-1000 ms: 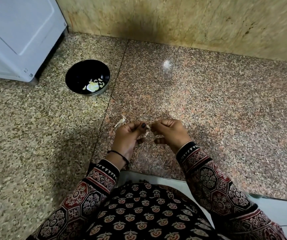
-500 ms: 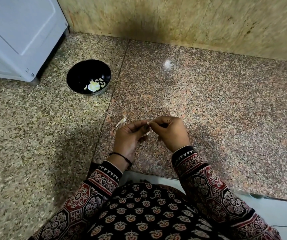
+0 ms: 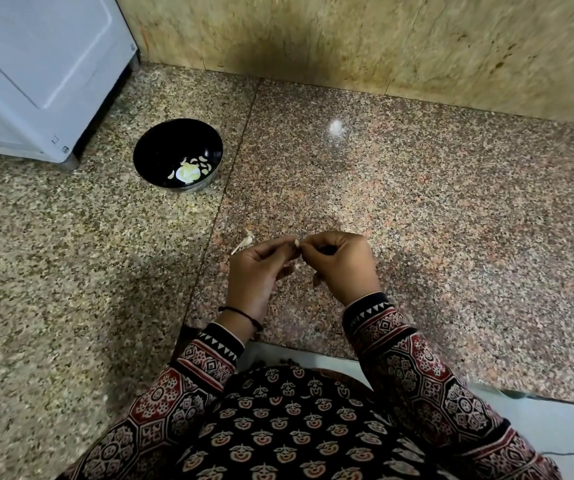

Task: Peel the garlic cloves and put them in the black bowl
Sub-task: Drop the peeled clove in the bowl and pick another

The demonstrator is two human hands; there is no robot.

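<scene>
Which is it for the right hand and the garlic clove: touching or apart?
Touching. The head view shows the right hand pinching the pale garlic clove at its fingertips, with the left hand gripping it from the other side.

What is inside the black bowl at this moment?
The black bowl holds pale garlic pieces, gathered at its near side. Whatever lies under that small pile is covered.

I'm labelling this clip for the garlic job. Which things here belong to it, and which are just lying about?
Part of the job: clove, pinched between left hand and right hand; bowl; garlic pieces in it.
Lying about: peel scrap on the granite; white appliance.
</scene>
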